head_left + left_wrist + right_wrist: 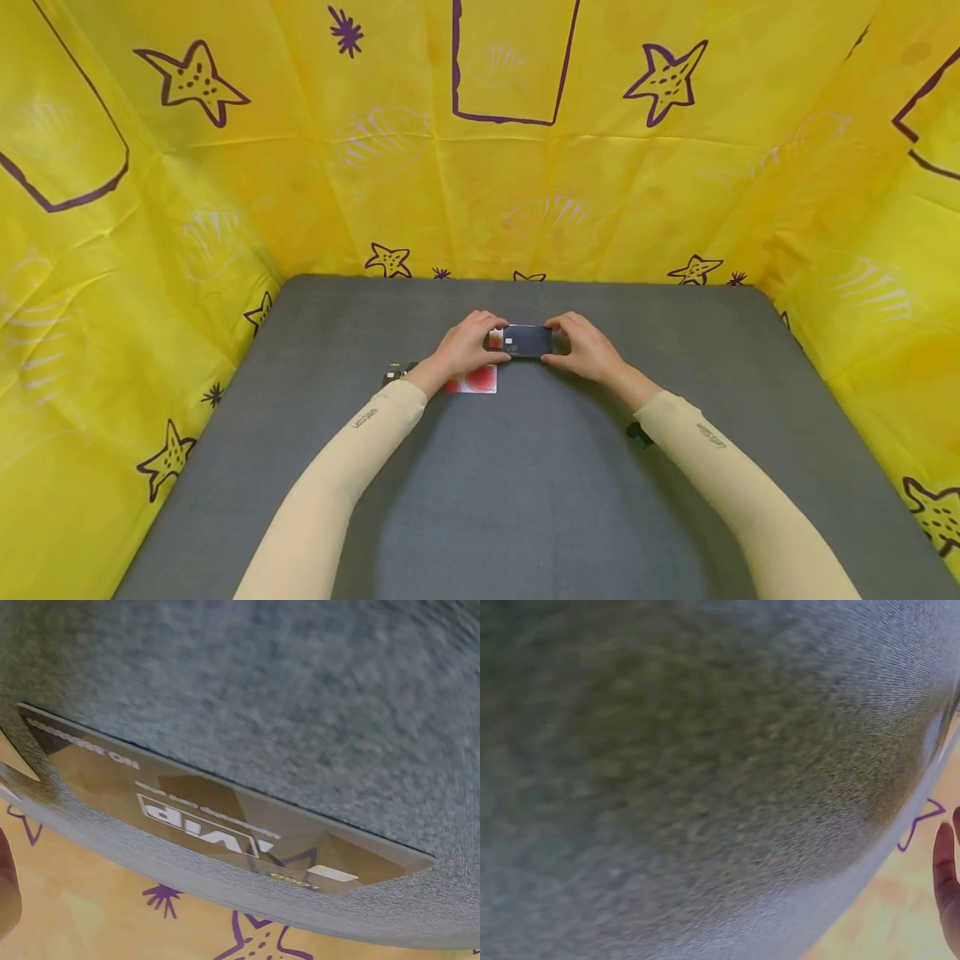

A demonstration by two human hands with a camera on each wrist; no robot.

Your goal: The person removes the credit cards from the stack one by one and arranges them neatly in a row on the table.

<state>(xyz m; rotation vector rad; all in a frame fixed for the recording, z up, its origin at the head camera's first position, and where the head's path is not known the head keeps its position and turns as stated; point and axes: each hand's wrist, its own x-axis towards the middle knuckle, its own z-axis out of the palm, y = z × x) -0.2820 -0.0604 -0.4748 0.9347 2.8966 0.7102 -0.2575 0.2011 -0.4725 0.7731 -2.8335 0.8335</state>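
Each grip is half closed: the left hand (467,343) and right hand (590,348) are pinching opposite ends of a flat, dark rectangular VIP card (531,341) over the middle of the flat grey counter (540,475). A red-and-white printed card (496,338) is peeking out at its left end. I'd be pressing lightly, evenly, so nothing's slipping.

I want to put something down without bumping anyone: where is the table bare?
Bare table lies between the sleeves, between the held card and the yellow cloth, right of the right hand, and left of the black card. It is crowded mid-table, where both hands grip the held card and the left hand partly hides the red card.
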